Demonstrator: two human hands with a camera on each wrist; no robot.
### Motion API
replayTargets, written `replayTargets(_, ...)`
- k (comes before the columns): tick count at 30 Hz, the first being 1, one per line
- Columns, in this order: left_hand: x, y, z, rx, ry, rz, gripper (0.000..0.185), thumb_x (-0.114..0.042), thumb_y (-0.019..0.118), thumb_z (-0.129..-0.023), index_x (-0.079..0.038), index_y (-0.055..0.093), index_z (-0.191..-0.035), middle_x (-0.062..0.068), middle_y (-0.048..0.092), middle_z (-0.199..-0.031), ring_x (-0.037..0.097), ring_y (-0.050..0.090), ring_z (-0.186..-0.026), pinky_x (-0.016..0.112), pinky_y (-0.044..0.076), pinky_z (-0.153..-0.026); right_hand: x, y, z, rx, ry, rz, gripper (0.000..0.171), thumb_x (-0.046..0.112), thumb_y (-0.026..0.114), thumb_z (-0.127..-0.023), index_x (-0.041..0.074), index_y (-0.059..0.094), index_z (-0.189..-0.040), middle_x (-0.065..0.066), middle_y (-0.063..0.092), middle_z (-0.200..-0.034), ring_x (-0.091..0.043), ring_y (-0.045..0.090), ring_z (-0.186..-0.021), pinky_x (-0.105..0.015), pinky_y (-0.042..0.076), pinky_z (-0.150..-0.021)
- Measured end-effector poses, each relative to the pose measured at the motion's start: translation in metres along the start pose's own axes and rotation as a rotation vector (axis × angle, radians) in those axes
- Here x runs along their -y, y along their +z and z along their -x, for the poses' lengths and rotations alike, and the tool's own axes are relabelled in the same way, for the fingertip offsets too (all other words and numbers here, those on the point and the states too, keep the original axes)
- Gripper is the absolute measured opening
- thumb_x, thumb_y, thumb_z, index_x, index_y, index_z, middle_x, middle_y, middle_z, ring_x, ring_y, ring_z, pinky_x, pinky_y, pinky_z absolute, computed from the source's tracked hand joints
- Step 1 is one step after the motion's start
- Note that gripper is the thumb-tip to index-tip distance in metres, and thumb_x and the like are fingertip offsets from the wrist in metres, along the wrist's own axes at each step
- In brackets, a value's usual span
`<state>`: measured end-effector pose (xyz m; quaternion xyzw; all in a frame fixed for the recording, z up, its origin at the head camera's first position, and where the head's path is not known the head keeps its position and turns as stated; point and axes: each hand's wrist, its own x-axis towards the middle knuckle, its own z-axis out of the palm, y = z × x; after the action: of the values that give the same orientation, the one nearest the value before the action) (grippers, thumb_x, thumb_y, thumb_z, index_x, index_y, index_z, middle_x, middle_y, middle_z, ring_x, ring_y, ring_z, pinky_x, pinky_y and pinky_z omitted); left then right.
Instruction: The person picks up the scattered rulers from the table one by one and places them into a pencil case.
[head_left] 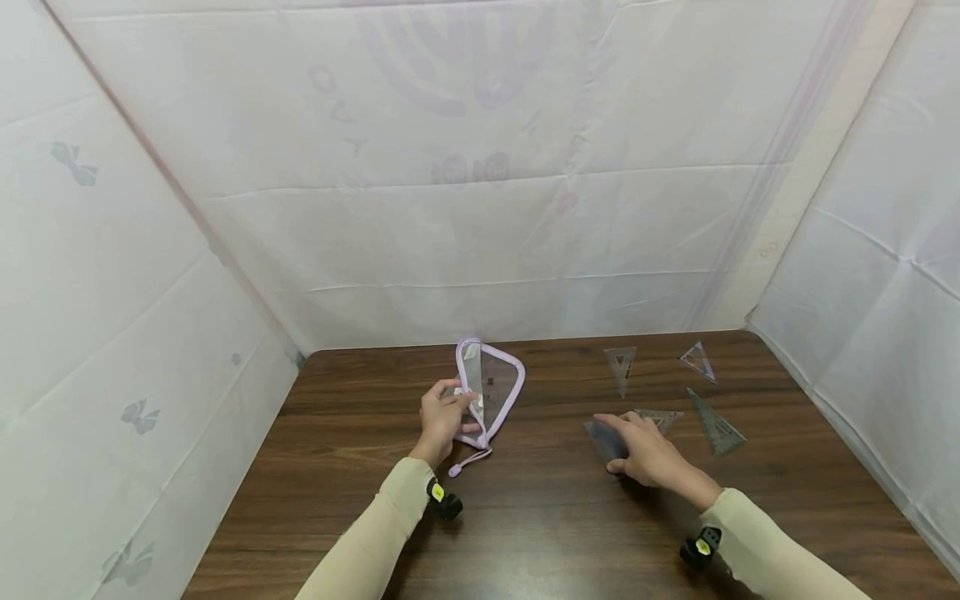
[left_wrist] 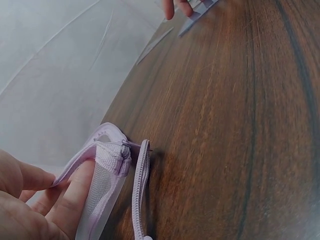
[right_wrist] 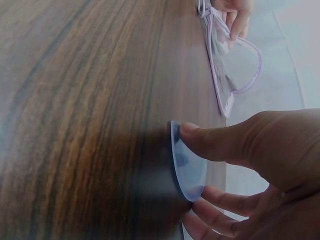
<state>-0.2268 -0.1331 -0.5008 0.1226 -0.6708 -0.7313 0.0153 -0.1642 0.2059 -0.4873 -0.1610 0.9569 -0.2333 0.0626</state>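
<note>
Fingers (left_wrist: 75,192) inside open clear pouch (head_left: 491,385)

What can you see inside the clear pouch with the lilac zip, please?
Through the clear pouch only the wooden table shows, plus a small dark mark. The left hand holds its edge and covers that corner, so anything there is hidden.

Left hand (head_left: 442,419) fingers curled, pinching; right hand (head_left: 647,454) apparently pinching, thumb extended.
</note>
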Motion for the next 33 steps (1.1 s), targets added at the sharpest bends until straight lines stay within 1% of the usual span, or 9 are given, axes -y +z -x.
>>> replayTargets(5,-0.001,0.001,0.001,-0.005,0.003,0.000,0.027,0.003,0.069,-0.095,0.000,0.060,-0.120,0.025,0.073,-0.108,0.027,0.071,-0.087,0.044,0.065,-0.055,-0.001,-0.001,-0.004,0.027,-0.007,-0.034,0.077,0.013,0.089,-0.081,0.013,0.053,-0.148,-0.020,0.055,-0.129,-0.040,0.052,-0.111,-0.052,0.056,-0.073)
replayTargets(12,-0.002,0.001,0.002,-0.009,-0.003,0.006,0.025,0.004,0.067,-0.095,0.000,0.060,-0.119,0.023,0.074,-0.104,0.028,0.071,-0.086,0.044,0.065,-0.055,-0.005,-0.005,-0.010,0.064,-0.017,-0.086,0.075,0.008,0.089,-0.079,0.014,0.055,-0.145,-0.019,0.053,-0.123,-0.034,0.049,-0.101,-0.045,0.052,-0.071)
replayTargets(16,-0.001,0.001,0.001,-0.008,0.004,0.010,0.024,0.004,0.066,-0.096,0.001,0.059,-0.118,0.025,0.074,-0.106,0.028,0.071,-0.086,0.043,0.065,-0.055,-0.005,-0.008,-0.012,0.051,-0.037,-0.102,0.072,0.004,0.088,-0.079,0.012,0.057,-0.143,-0.019,0.053,-0.119,-0.033,0.049,-0.097,-0.039,0.048,-0.065)
replayTargets(20,0.000,0.000,0.001,-0.008,0.009,0.012,0.024,0.004,0.066,-0.096,0.000,0.059,-0.118,0.026,0.073,-0.107,0.028,0.071,-0.086,0.043,0.065,-0.055,-0.005,-0.008,-0.013,0.028,-0.047,-0.115,0.070,0.000,0.087,-0.078,0.010,0.058,-0.141,-0.019,0.052,-0.116,-0.027,0.051,-0.086,-0.035,0.044,-0.061)
replayTargets(21,0.000,0.000,0.001,-0.010,0.006,0.012,0.024,0.004,0.066,-0.096,0.000,0.059,-0.118,0.026,0.073,-0.107,0.028,0.071,-0.086,0.043,0.065,-0.055,-0.005,-0.008,-0.013,0.017,-0.043,-0.111,0.070,0.000,0.087,-0.078,0.010,0.059,-0.141,-0.018,0.053,-0.116,-0.025,0.051,-0.085,-0.034,0.045,-0.062)
replayTargets(24,0.000,0.000,0.000,-0.015,0.004,0.017,0.024,0.004,0.067,-0.095,0.000,0.059,-0.117,0.025,0.074,-0.107,0.027,0.072,-0.085,0.043,0.065,-0.055,-0.007,-0.007,-0.015,-0.026,-0.045,-0.091,0.065,0.002,0.089,-0.077,0.006,0.063,-0.136,-0.017,0.056,-0.115,-0.023,0.053,-0.084,-0.036,0.050,-0.066)
replayTargets(26,0.000,0.000,0.000,-0.018,0.002,0.018,0.024,0.004,0.067,-0.095,-0.001,0.059,-0.117,0.024,0.074,-0.106,0.026,0.072,-0.085,0.043,0.065,-0.055,-0.009,-0.007,-0.016,-0.061,-0.052,-0.068,0.061,0.004,0.090,-0.076,0.002,0.066,-0.131,-0.017,0.060,-0.113,-0.024,0.056,-0.088,-0.040,0.054,-0.071)
replayTargets(29,0.000,0.001,0.000,-0.021,0.002,0.012,0.024,0.004,0.068,-0.095,-0.002,0.060,-0.117,0.023,0.075,-0.105,0.026,0.072,-0.085,0.044,0.065,-0.055,-0.012,-0.007,-0.018,-0.088,-0.053,-0.060,0.055,0.005,0.090,-0.077,-0.001,0.068,-0.127,-0.016,0.064,-0.112,-0.029,0.062,-0.096,-0.048,0.058,-0.080)
replayTargets(33,0.000,0.001,0.000,-0.022,0.006,0.004,0.026,0.003,0.069,-0.095,-0.001,0.060,-0.118,0.022,0.075,-0.103,0.026,0.072,-0.084,0.044,0.065,-0.055,-0.015,-0.009,-0.018,-0.091,-0.055,-0.063,0.052,0.007,0.089,-0.078,-0.003,0.068,-0.125,-0.019,0.067,-0.113,-0.037,0.064,-0.104,-0.054,0.058,-0.087)
